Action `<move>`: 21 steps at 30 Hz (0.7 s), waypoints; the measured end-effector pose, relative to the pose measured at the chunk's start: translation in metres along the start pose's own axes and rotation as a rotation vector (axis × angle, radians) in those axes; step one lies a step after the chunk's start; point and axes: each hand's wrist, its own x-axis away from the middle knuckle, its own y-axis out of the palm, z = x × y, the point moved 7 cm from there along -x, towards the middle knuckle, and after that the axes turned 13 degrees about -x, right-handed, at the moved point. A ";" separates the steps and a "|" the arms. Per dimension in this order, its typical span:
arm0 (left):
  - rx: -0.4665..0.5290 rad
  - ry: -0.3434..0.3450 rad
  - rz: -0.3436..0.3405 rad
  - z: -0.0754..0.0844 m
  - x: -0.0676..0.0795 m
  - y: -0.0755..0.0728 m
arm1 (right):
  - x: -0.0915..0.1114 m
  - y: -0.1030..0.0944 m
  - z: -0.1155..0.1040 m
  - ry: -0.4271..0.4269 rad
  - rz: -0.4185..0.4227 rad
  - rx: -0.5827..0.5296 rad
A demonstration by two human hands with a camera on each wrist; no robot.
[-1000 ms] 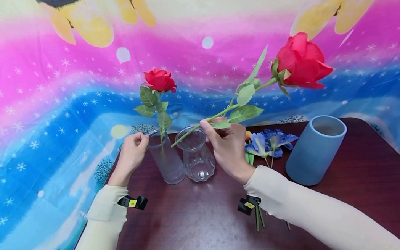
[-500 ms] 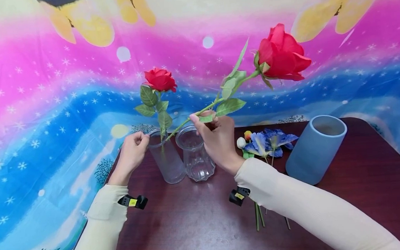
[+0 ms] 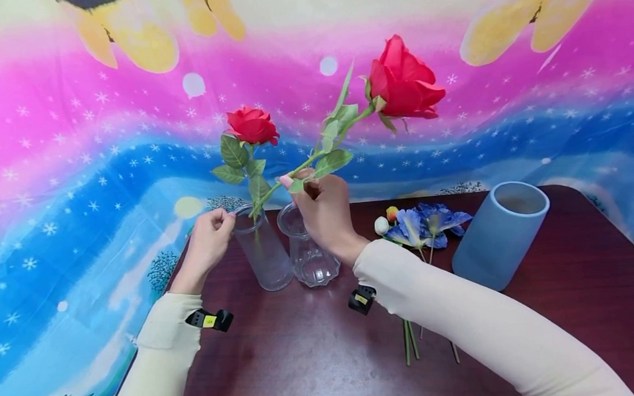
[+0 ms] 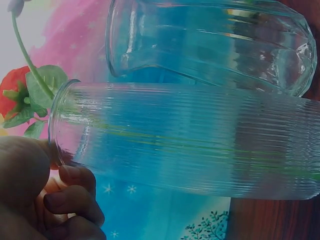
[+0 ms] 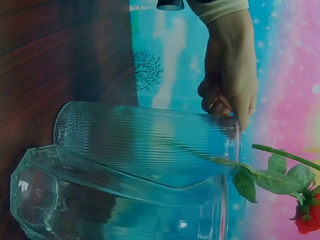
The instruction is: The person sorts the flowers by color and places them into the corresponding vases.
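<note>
My left hand (image 3: pixel 206 244) pinches the rim of a ribbed clear glass vase (image 3: pixel 269 264) between thumb and curled fingers. A red rose (image 3: pixel 253 127) stands in that vase, its stem visible through the glass. My right hand (image 3: pixel 326 215) pinches the green stem of a second red rose (image 3: pixel 405 83), whose bloom tilts up to the right. The cut end of this stem (image 5: pixel 265 148) lies just outside the vase mouth in the right wrist view. Close beside the ribbed vase stands a faceted clear glass vase (image 3: pixel 316 268), partly hidden by my right hand.
On the right of the dark wooden table (image 3: pixel 305 356) is a tall blue vase (image 3: pixel 499 241). Blue flowers (image 3: pixel 427 224) lie left of it, with a white bud (image 3: pixel 381 225) and an orange-yellow bud (image 3: pixel 392 213). A colourful printed cloth (image 3: pixel 287 72) hangs behind.
My right hand has moved left with the rose, bringing the stem's lower end from over the faceted vase to the ribbed vase's mouth. The left hand keeps its place on the rim.
</note>
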 end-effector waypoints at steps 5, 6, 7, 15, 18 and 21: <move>-0.008 0.002 0.009 -0.001 0.000 -0.001 | -0.002 0.006 0.003 -0.011 -0.028 0.048; -0.009 0.001 0.010 -0.001 0.000 -0.001 | -0.002 0.007 0.004 -0.006 -0.032 0.056; -0.009 0.000 0.010 -0.001 0.000 -0.001 | -0.002 0.008 0.005 -0.002 -0.036 0.064; -0.013 -0.006 0.009 -0.004 -0.001 0.001 | -0.003 0.018 0.011 0.024 -0.086 0.147; -0.017 -0.007 0.006 -0.004 -0.001 0.001 | -0.003 0.023 0.010 0.028 -0.112 0.194; -0.024 -0.009 0.006 -0.004 -0.001 0.001 | -0.004 0.029 0.010 0.037 -0.141 0.235</move>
